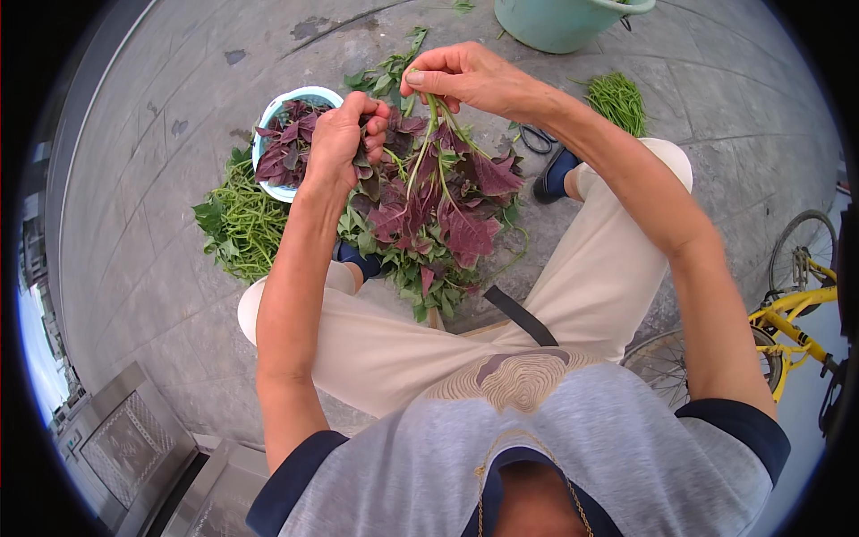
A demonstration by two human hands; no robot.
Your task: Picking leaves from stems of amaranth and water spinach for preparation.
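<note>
My right hand (463, 80) pinches the green stem end of a sprig of purple-red leafy greens (436, 158), whose broad leaves hang down. Beside it my left hand (345, 137) is curled around some dark purple leaves (366, 164), partly hidden by the fingers. Just left of that hand stands a light blue plastic basket (263, 144) holding loose purple leaves (285, 148). Below the hanging sprig, between my feet, lies a heap of leafy greens (429, 282), green and purple mixed.
Green stems with some leaves (248, 225) lie left of my foot. Scissors (535, 139) rest by my right shoe (549, 178), near a bundle of thin green stems (616, 104). A pale green tub (553, 27) stands ahead. A yellow bicycle (795, 305) is at the right.
</note>
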